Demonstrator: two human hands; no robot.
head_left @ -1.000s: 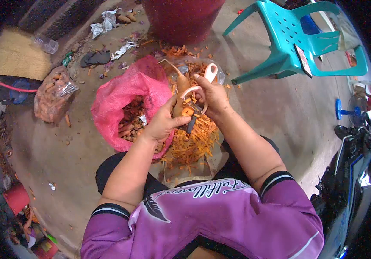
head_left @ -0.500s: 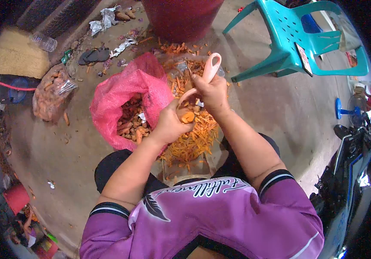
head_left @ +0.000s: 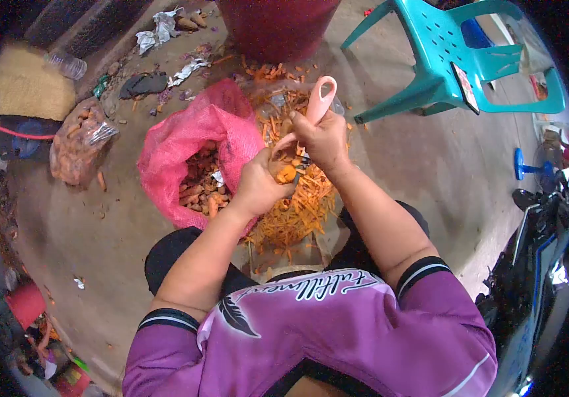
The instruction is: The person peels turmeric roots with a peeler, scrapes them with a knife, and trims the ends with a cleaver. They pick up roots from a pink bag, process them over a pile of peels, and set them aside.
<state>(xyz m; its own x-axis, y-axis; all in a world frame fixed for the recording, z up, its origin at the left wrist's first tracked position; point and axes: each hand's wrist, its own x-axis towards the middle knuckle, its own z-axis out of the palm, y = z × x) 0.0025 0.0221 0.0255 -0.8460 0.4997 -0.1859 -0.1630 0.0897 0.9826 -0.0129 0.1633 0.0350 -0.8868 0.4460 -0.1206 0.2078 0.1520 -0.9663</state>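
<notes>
Left hand (head_left: 258, 188) wrapped tight round carrot (head_left: 287, 174), held over peel pile (head_left: 294, 215). Right hand (head_left: 324, 140) gripping pink peeler (head_left: 323, 99), blade end at carrot. Best way, I think: push blade away from thumb, light strokes, turn carrot bit by bit. Pink sack (head_left: 192, 142) just beside.

One peeler (head_left: 322, 99), one pink sack (head_left: 192, 142), one teal chair (head_left: 443, 59)
</notes>
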